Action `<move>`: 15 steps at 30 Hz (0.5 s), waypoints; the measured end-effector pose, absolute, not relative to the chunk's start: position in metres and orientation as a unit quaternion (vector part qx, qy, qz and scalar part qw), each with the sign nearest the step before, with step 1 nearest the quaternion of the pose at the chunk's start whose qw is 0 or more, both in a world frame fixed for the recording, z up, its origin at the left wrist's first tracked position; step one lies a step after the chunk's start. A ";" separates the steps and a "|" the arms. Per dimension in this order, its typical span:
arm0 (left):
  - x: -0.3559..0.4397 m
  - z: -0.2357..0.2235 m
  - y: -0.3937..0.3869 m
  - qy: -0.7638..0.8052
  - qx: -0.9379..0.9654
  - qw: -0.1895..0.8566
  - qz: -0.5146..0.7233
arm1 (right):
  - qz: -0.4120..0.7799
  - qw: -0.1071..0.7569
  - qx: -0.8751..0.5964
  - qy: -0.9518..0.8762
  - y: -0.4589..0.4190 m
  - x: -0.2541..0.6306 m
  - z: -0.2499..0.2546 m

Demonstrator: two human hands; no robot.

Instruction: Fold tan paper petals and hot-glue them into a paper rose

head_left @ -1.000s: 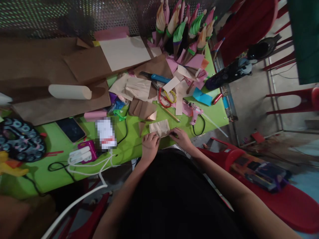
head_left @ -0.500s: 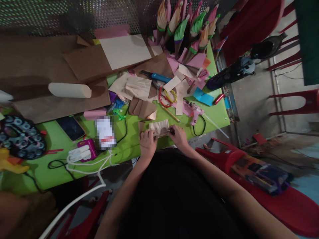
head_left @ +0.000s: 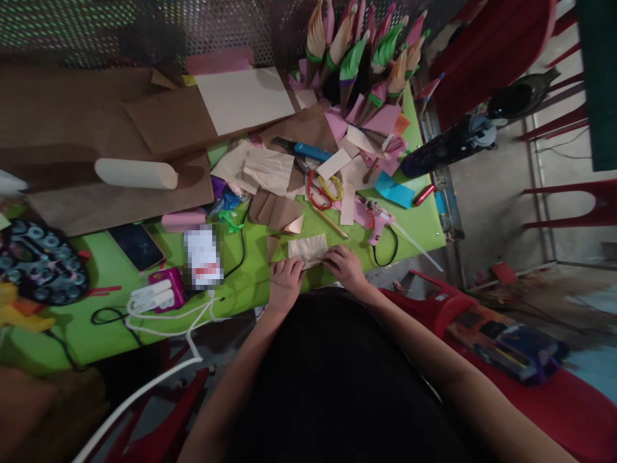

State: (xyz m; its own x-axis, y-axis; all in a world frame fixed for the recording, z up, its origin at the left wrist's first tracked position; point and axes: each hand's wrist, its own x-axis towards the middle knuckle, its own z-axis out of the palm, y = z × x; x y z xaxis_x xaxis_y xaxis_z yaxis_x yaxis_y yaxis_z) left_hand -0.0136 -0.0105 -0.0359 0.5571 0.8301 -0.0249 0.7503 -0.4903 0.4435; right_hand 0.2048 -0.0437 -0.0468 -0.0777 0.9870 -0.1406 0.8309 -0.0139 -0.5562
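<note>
A small cream piece of paper (head_left: 307,247) with creases lies at the near edge of the green table. My left hand (head_left: 285,283) is at its lower left corner, fingers curled over and pressed on its edge. On the other side my right hand (head_left: 344,265) pinches the paper's right edge, fingers bent together. A brown paper piece (head_left: 273,247) lies just beyond my left fingers. My thumbs are mostly hidden. Beyond the paper rest a pencil (head_left: 332,225) and folded brown paper (head_left: 277,211). To the right is a pink glue gun (head_left: 380,226) with a clear glue stick.
Scissors (head_left: 324,190), a blue cutter (head_left: 311,151) and paper scraps cover the table's back. Paper-petal cones (head_left: 351,61) stand at the far right. A phone (head_left: 137,247), a magenta power strip (head_left: 166,290) and white cables lie left. A red chair (head_left: 540,411) is at right.
My left fingers have shifted slightly down along the paper's near edge. My right hand has turned a little, with its fingers flatter against the paper's right side. The paper stays in place.
</note>
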 end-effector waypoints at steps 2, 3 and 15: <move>-0.013 -0.035 -0.007 0.466 0.854 0.210 0.098 | 0.271 0.148 -0.660 -0.685 -0.040 0.206 -0.046; -0.013 -0.035 -0.005 0.470 0.850 0.215 0.097 | 0.276 0.146 -0.659 -0.684 -0.037 0.207 -0.045; 0.006 -0.027 0.006 0.555 0.803 0.211 0.044 | 0.242 0.097 -0.723 -0.640 -0.025 0.194 -0.041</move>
State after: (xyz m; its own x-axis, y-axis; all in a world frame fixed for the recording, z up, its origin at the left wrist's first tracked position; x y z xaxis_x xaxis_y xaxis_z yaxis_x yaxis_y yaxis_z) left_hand 0.0064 0.0056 -0.0270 0.3797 0.9104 -0.1645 0.8735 -0.2942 0.3878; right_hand 0.1940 -0.0247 -0.0409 0.0644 0.9722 -0.2253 0.8781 -0.1625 -0.4501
